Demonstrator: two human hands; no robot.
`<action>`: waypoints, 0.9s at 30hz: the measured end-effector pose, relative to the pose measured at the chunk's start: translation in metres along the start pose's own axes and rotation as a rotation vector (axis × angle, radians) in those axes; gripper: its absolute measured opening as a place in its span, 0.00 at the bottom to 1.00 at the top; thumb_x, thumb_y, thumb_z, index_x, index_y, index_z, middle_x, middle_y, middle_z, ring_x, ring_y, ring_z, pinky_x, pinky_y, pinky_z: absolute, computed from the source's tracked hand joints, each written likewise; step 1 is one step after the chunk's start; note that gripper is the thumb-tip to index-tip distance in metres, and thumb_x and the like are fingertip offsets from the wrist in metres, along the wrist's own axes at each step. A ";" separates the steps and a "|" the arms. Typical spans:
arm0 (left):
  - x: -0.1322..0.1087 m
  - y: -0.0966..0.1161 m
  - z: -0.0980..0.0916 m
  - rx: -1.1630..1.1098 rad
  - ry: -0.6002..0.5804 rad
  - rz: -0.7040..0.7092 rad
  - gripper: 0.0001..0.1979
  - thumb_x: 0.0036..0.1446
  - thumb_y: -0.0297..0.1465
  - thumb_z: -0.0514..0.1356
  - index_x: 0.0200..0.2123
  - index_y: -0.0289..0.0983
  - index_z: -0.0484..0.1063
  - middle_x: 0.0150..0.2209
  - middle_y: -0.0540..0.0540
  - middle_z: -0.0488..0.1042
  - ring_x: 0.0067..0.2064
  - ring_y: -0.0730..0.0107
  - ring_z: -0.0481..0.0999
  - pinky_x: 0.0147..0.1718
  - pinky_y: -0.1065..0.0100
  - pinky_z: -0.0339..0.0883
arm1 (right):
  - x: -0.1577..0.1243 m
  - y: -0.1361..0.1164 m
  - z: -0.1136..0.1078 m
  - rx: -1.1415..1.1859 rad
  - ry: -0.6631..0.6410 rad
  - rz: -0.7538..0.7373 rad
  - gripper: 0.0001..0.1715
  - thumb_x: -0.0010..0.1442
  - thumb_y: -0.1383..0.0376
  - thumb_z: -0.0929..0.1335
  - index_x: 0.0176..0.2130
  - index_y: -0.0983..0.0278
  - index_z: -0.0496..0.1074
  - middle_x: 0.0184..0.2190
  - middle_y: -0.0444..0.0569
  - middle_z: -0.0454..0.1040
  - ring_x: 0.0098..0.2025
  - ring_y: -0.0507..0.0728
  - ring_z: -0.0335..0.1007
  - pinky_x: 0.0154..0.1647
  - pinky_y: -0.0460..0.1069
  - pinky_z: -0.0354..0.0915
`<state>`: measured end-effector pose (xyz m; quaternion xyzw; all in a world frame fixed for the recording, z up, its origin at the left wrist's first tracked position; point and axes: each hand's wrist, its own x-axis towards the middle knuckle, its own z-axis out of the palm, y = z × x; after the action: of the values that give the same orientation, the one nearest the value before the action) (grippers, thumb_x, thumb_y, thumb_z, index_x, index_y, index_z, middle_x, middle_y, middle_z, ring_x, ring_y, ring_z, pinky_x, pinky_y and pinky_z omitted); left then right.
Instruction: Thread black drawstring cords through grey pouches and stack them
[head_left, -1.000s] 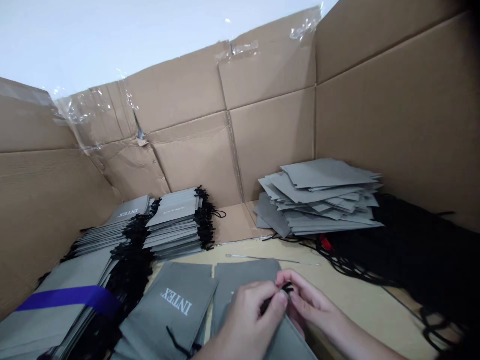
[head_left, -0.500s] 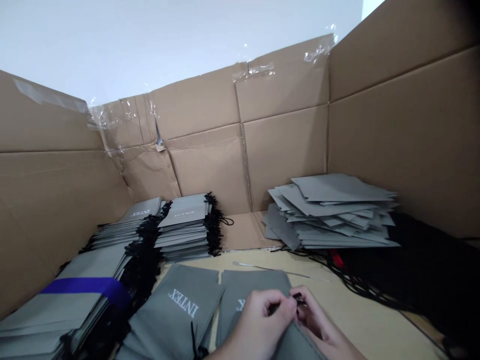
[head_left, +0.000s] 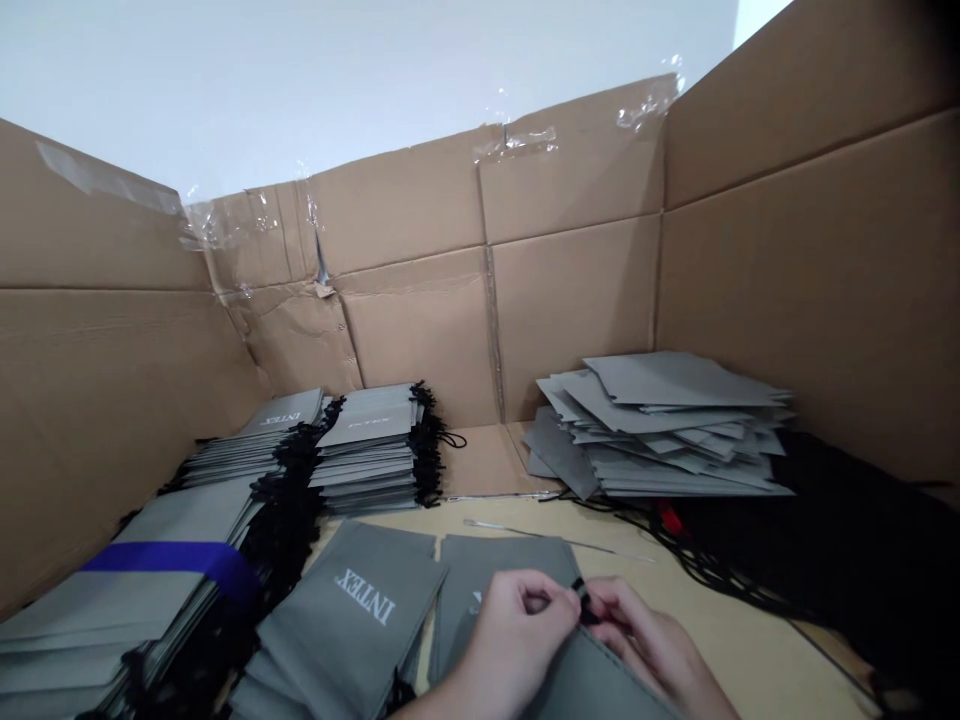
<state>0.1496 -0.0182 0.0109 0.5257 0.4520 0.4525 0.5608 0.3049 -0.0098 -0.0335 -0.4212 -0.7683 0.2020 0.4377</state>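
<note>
My left hand [head_left: 517, 635] is closed in a pinch at the corner of a grey pouch [head_left: 600, 680], where a black drawstring cord [head_left: 584, 602] comes out. Close beside it, my right hand [head_left: 645, 635] has its fingers closed on the same cord, which forms a small loop between the two hands. The fingertips partly hide the cord. Under and beyond the left hand lies another grey pouch [head_left: 510, 555] with its print mostly covered. To its left is a fanned pile of grey pouches [head_left: 360, 590] marked INTEX.
A long thin metal needle [head_left: 555, 541] lies on the table [head_left: 720, 600]. Stacks of corded pouches [head_left: 367, 440] stand at the left, one under a purple band [head_left: 165, 558]. Flat grey pouches [head_left: 675, 430] and black cords [head_left: 840, 540] are at the right. Cardboard walls [head_left: 420, 330] surround the table.
My right hand has turned slightly and shifted right, and the black cord now stands up as a small loop between the fingers. The view has shifted a little.
</note>
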 end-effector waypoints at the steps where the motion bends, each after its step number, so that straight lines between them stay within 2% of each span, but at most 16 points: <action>1: 0.000 -0.001 0.000 -0.007 0.016 -0.030 0.11 0.43 0.36 0.63 0.23 0.33 0.69 0.24 0.51 0.68 0.29 0.72 0.66 0.33 0.71 0.59 | 0.000 -0.001 -0.001 -0.055 0.005 -0.016 0.19 0.59 0.49 0.58 0.29 0.60 0.64 0.20 0.43 0.69 0.21 0.52 0.64 0.23 0.45 0.60; 5: -0.003 -0.003 -0.002 -0.047 0.017 -0.110 0.12 0.42 0.36 0.65 0.24 0.34 0.69 0.24 0.51 0.68 0.31 0.71 0.67 0.34 0.70 0.58 | 0.001 -0.008 -0.009 -0.211 0.022 -0.103 0.18 0.60 0.53 0.58 0.29 0.60 0.66 0.21 0.44 0.71 0.22 0.53 0.67 0.24 0.46 0.61; 10: -0.003 -0.004 -0.007 -0.076 0.074 -0.233 0.14 0.38 0.34 0.66 0.28 0.33 0.68 0.25 0.51 0.67 0.31 0.70 0.66 0.34 0.69 0.56 | 0.005 -0.013 -0.017 -0.362 -0.059 -0.286 0.13 0.60 0.65 0.58 0.31 0.59 0.68 0.22 0.45 0.72 0.24 0.54 0.69 0.26 0.47 0.62; 14: -0.004 -0.004 -0.004 -0.188 0.087 -0.226 0.16 0.33 0.31 0.69 0.25 0.34 0.66 0.24 0.52 0.67 0.29 0.72 0.66 0.33 0.70 0.56 | 0.007 -0.004 -0.018 -0.416 -0.057 -0.445 0.11 0.59 0.68 0.60 0.34 0.58 0.71 0.27 0.46 0.75 0.29 0.55 0.72 0.30 0.47 0.66; 16: -0.006 -0.003 -0.001 -0.227 0.089 -0.180 0.18 0.29 0.30 0.70 0.24 0.35 0.64 0.22 0.54 0.66 0.27 0.74 0.66 0.32 0.71 0.55 | 0.006 0.002 -0.019 -0.421 -0.053 -0.447 0.10 0.58 0.66 0.62 0.37 0.56 0.72 0.33 0.46 0.76 0.34 0.56 0.73 0.35 0.48 0.68; 19: -0.007 -0.002 0.001 -0.258 0.077 -0.137 0.20 0.27 0.32 0.70 0.23 0.35 0.63 0.20 0.55 0.66 0.24 0.76 0.64 0.29 0.72 0.55 | 0.004 0.004 -0.022 -0.413 -0.020 -0.324 0.11 0.58 0.64 0.64 0.41 0.54 0.72 0.40 0.46 0.76 0.40 0.58 0.73 0.43 0.51 0.69; 21: -0.007 -0.001 0.000 -0.269 0.031 -0.136 0.20 0.25 0.32 0.71 0.21 0.35 0.64 0.20 0.55 0.67 0.24 0.76 0.64 0.30 0.71 0.56 | 0.006 0.003 -0.027 -0.388 -0.084 -0.355 0.13 0.57 0.64 0.66 0.43 0.53 0.72 0.44 0.46 0.75 0.46 0.60 0.71 0.53 0.57 0.63; 24: -0.006 0.001 -0.005 -0.272 -0.057 -0.168 0.19 0.21 0.31 0.72 0.17 0.33 0.66 0.20 0.53 0.68 0.26 0.75 0.66 0.33 0.69 0.58 | 0.011 -0.003 -0.033 -0.317 -0.215 -0.546 0.13 0.56 0.67 0.66 0.41 0.53 0.73 0.43 0.44 0.75 0.49 0.60 0.68 0.60 0.64 0.47; 27: -0.005 0.001 -0.010 -0.256 -0.075 -0.235 0.17 0.20 0.28 0.72 0.17 0.33 0.69 0.19 0.52 0.70 0.26 0.73 0.67 0.35 0.67 0.59 | 0.014 -0.010 -0.036 -0.253 -0.229 -0.570 0.12 0.57 0.68 0.66 0.40 0.55 0.74 0.39 0.45 0.77 0.44 0.58 0.71 0.61 0.63 0.47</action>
<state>0.1387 -0.0209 0.0116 0.4104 0.4276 0.4177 0.6887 0.3272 -0.0061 -0.0005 -0.2151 -0.9183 0.0205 0.3316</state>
